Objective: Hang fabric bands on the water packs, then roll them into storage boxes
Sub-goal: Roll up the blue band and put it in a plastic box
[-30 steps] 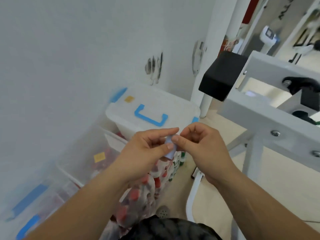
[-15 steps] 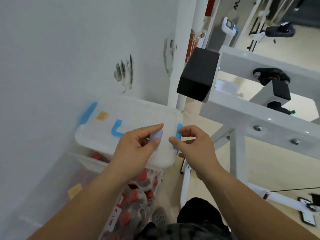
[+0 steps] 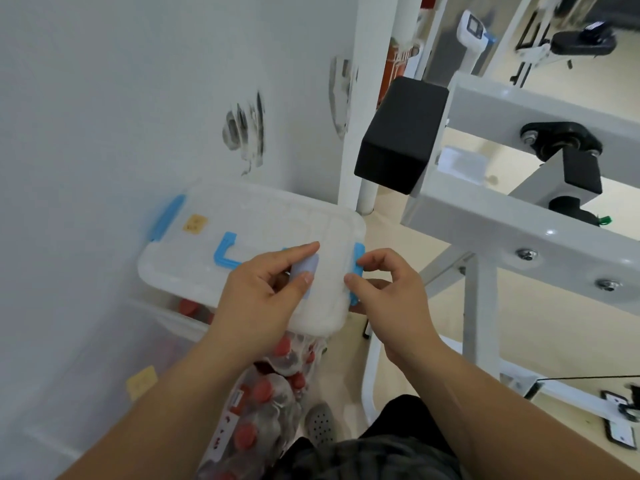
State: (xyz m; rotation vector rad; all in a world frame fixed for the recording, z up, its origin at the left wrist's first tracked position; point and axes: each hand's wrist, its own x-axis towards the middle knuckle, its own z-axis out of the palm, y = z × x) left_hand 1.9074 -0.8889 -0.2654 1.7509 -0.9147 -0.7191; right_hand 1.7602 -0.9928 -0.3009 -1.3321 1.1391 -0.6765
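My left hand (image 3: pixel 263 292) pinches a small pale blue fabric band (image 3: pixel 304 271) between thumb and forefinger, held above a closed translucent storage box (image 3: pixel 249 216) with blue handle and latches. My right hand (image 3: pixel 391 292) hovers a short way to the right of the band, fingers curled, thumb and forefinger close together with nothing between them. Below my hands stands a shrink-wrapped water pack (image 3: pixel 266 403) of red-capped bottles. More red caps show in a second clear box (image 3: pixel 145 341) under the closed one.
A white wall rises on the left with dark scuff marks (image 3: pixel 246 133). A white metal gym machine frame (image 3: pixel 519 216) with a black pad (image 3: pixel 401 133) stands close on the right. A grey shoe (image 3: pixel 320 424) rests on the beige floor by the pack.
My hands have come apart: the right one has let go of the band and drawn to the right. The left keeps the pinch. The view has tilted toward the closed box.
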